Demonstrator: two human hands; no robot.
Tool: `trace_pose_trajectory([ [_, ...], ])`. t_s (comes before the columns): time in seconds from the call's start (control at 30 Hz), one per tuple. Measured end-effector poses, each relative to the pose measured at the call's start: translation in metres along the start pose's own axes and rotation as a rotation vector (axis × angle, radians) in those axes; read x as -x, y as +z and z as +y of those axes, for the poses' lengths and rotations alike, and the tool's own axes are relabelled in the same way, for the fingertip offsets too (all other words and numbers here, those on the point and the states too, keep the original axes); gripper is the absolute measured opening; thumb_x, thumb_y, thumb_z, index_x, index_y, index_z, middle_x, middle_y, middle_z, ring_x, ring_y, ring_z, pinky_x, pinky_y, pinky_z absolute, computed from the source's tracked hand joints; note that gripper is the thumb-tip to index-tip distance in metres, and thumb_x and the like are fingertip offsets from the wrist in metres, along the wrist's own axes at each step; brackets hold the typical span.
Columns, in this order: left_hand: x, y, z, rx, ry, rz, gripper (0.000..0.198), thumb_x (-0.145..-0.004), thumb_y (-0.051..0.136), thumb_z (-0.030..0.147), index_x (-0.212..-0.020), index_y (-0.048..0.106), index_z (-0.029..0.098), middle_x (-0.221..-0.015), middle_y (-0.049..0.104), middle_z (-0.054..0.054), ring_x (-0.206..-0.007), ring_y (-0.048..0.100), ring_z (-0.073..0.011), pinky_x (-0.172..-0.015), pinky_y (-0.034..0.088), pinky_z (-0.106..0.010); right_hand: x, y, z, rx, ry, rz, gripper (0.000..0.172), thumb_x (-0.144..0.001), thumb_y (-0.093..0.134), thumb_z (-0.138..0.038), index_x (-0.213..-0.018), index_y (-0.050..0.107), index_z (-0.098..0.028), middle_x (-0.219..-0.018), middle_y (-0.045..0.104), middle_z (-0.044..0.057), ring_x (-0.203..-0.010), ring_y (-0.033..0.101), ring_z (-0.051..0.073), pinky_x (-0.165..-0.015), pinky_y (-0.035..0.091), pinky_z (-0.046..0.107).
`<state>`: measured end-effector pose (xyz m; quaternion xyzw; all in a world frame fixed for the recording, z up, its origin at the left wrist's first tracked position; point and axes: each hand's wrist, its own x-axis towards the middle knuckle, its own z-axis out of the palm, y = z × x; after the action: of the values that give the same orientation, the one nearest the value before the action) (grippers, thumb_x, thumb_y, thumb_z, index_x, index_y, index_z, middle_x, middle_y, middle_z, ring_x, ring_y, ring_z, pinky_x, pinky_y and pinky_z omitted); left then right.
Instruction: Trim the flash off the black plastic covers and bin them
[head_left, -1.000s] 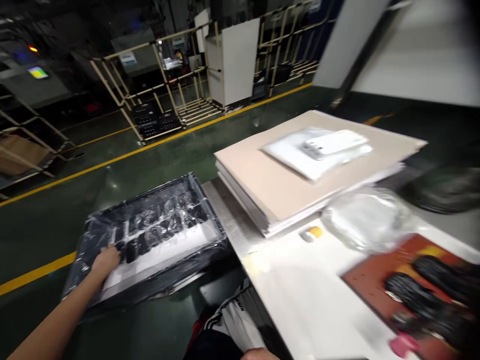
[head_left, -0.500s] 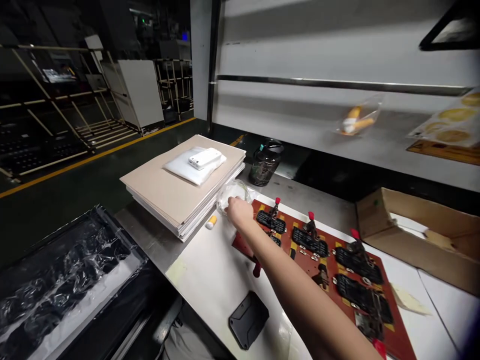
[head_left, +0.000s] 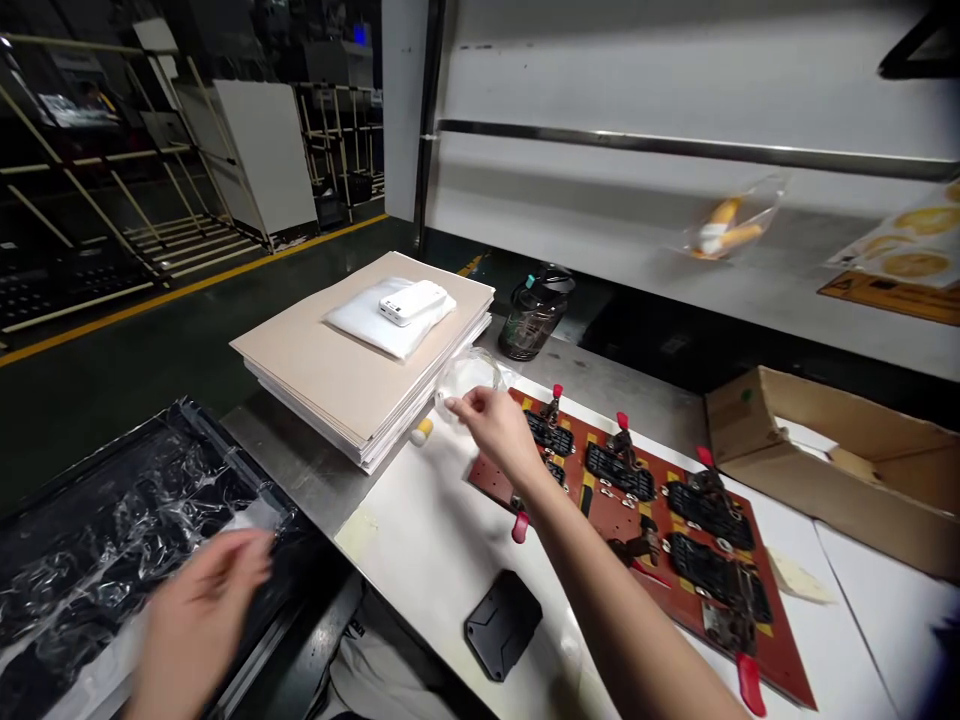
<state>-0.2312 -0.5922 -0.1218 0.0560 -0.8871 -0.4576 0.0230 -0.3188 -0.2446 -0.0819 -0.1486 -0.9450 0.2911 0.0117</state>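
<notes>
Right hand (head_left: pixel 496 432) has eased back, fingers (head_left: pixel 454 403) slightly open against a clear plastic bag (head_left: pixel 472 375).

The left hand (head_left: pixel 201 622) is blurred (heavily).

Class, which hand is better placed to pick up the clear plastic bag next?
Probably the right: the right hand is at the clear plastic bag, while the left hand is further off, over the plastic-wrapped black tray.
</notes>
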Motion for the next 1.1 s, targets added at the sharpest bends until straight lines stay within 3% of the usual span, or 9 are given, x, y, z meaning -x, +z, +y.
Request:
trace_pose_trajectory([
  [0.13, 0.0, 0.087, 0.092, 0.411, 0.199, -0.557, 0.033, -0.089, 0.061, 0.047, -0.113, 0.057, 0.024, -0.099, 0.071, -0.005, -0.083, 0.071, -0.019, -0.071, 0.056, -0.026, 0.09, 0.01, -0.01, -0.834, -0.08, -0.353, 0.048, -0.09, 0.054, -0.063, -0.073, 0.05, -0.018, -0.064, 0.058, -0.001, -0.052, 0.05, 0.01, -0.052, 0.039, 0.022],
  [0.27, 0.009, 0.108, 0.109, 0.308, 0.236, -0.952, 0.022, -0.091, 0.06, 0.041, -0.081, 0.057, 0.021, -0.071, 0.063, 0.0, -0.063, 0.063, -0.0144, -0.056, 0.047, -0.022, 0.168, 0.027, 0.022, -1.051, 0.125, -0.374, 0.048, -0.094, 0.047, -0.061, -0.075, 0.051, -0.017, -0.067, 0.059, 0.0, -0.051, 0.049, 0.009, -0.051, 0.037, 0.021],
  [0.47, 0.035, 0.097, 0.07, -0.027, 0.427, -0.872, 0.025, -0.095, 0.048, 0.034, -0.074, 0.052, 0.022, -0.068, 0.053, 0.002, -0.06, 0.051, -0.012, -0.057, 0.039, -0.022, 0.221, 0.038, 0.042, -0.331, 0.159, -0.143, 0.038, -0.097, 0.052, -0.043, -0.068, 0.054, -0.018, -0.066, 0.056, -0.001, -0.063, 0.053, 0.013, -0.058, 0.034, 0.023],
  [0.57, 0.029, 0.088, 0.063, -0.344, 0.567, -0.439, 0.026, -0.09, 0.051, 0.031, -0.066, 0.048, 0.022, -0.061, 0.048, 0.003, -0.054, 0.043, -0.0123, -0.057, 0.033, -0.025, 0.221, 0.03, 0.035, -0.192, -0.023, -0.246, 0.022, -0.096, 0.055, -0.043, -0.103, 0.065, -0.024, -0.102, 0.067, 0.002, -0.079, 0.064, 0.015, -0.068, 0.044, 0.024],
  [0.67, 0.004, 0.078, 0.055, -0.61, 0.426, 0.005, 0.022, -0.083, 0.055, 0.031, -0.064, 0.05, 0.023, -0.057, 0.048, 0.003, -0.052, 0.037, -0.0137, -0.057, 0.028, -0.027, 0.217, 0.031, 0.035, 0.099, 0.112, -0.208, 0.052, -0.094, 0.058, -0.042, -0.141, 0.047, -0.024, -0.145, 0.049, 0.012, -0.092, 0.069, 0.022, -0.069, 0.051, 0.03],
  [0.8, -0.021, 0.085, 0.039, -0.55, 0.282, -0.337, 0.024, -0.086, 0.054, 0.04, -0.068, 0.054, 0.024, -0.058, 0.055, 0.003, -0.055, 0.047, -0.0154, -0.056, 0.03, -0.025, 0.217, 0.037, 0.05, 0.363, 0.303, -0.163, 0.074, -0.089, 0.065, -0.038, -0.152, 0.032, -0.017, -0.141, 0.049, 0.019, -0.081, 0.07, 0.025, -0.055, 0.047, 0.031],
  [0.9, -0.022, 0.106, 0.025, -0.279, 0.243, -0.64, 0.034, -0.091, 0.048, 0.051, -0.073, 0.056, 0.023, -0.062, 0.056, 0.003, -0.06, 0.053, -0.0154, -0.057, 0.035, -0.023, 0.221, 0.024, 0.061, 0.238, 0.313, -0.154, 0.043, -0.088, 0.066, -0.039, -0.125, 0.06, -0.019, -0.108, 0.064, 0.009, -0.073, 0.067, 0.023, -0.056, 0.043, 0.03],
  [1.0, -0.016, 0.119, 0.019, -0.225, 0.247, -0.707, 0.041, -0.095, 0.042, 0.055, -0.073, 0.053, 0.022, -0.062, 0.053, 0.004, -0.061, 0.052, -0.0156, -0.059, 0.036, -0.024, 0.226, 0.011, 0.063, -0.169, 0.253, -0.107, 0.028, -0.096, 0.054, -0.044, -0.086, 0.067, -0.021, -0.087, 0.063, 0.003, -0.078, 0.064, 0.019, -0.066, 0.043, 0.028],
  [1.1, -0.008, 0.123, 0.024, -0.25, 0.254, -0.705, 0.043, -0.098, 0.036, 0.053, -0.071, 0.049, 0.023, -0.061, 0.053, 0.003, -0.063, 0.054, -0.0166, -0.061, 0.037, -0.025, 0.223, 0.024, 0.052, -0.548, 0.242, 0.06, 0.034, -0.099, 0.045, -0.045, -0.087, 0.066, -0.021, -0.085, 0.062, 0.001, -0.075, 0.059, 0.015, -0.067, 0.041, 0.025],
])
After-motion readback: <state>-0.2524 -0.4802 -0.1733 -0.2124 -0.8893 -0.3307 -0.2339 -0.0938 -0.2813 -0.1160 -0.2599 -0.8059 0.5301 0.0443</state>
